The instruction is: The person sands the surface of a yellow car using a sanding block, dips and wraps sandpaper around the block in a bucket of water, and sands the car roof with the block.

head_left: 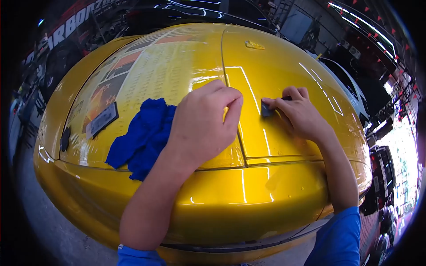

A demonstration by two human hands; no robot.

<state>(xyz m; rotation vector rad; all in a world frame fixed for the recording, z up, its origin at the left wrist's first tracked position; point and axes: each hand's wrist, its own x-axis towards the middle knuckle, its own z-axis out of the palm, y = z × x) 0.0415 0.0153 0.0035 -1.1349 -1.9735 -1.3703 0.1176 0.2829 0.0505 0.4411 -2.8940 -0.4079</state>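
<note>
My right hand [301, 114] grips a small dark squeegee [266, 109], its edge against the glossy yellow car panel [288, 144]. Over the seam in the panel is my left hand [204, 117], closed with thumb and fingers curled together; whatever it may pinch is hidden. A crumpled blue cloth [144, 133] lies on the yellow surface just left of that hand. Farther left rests a flat grey rectangular piece [103, 119] with a dark edge.
A small dark object [65, 139] sits near the panel's left edge. Toward the far side lies a small yellow piece [254, 45]. Another dark car [199, 13] stands behind, and a pale car [339, 71] is at the right. Bright lights reflect on the bodywork.
</note>
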